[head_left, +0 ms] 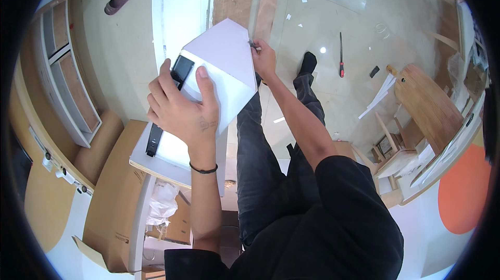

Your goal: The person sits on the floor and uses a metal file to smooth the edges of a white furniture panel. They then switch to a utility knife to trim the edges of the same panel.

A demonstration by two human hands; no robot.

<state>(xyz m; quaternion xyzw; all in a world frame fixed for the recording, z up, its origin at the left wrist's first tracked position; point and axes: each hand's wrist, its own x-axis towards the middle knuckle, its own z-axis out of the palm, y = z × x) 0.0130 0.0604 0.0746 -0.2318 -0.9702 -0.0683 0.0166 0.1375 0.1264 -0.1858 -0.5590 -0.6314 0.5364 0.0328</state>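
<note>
The left hand (182,110) spreads its fingers flat over a white panel (224,66), thumb up, steadying it beside a black level (167,107). The right hand (264,58) pinches a small dark tool (253,45) at the panel's far right edge. The panel rests mid-scene on a white board (172,157). Firm left-hand pressure would likely keep the panel from shifting.

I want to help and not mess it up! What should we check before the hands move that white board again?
1. Left hand flat on the white board: ok.
2. Right hand at the board's far corner: ok; a small dark thing shows at its fingertips, kind cannot tell.
3. Black bar-shaped tool under the left hand stays put: cannot tell.
4. Board resting steady on the panel below: cannot tell.
5. Red-handled tool on the floor, away from the foot: ok.
</note>
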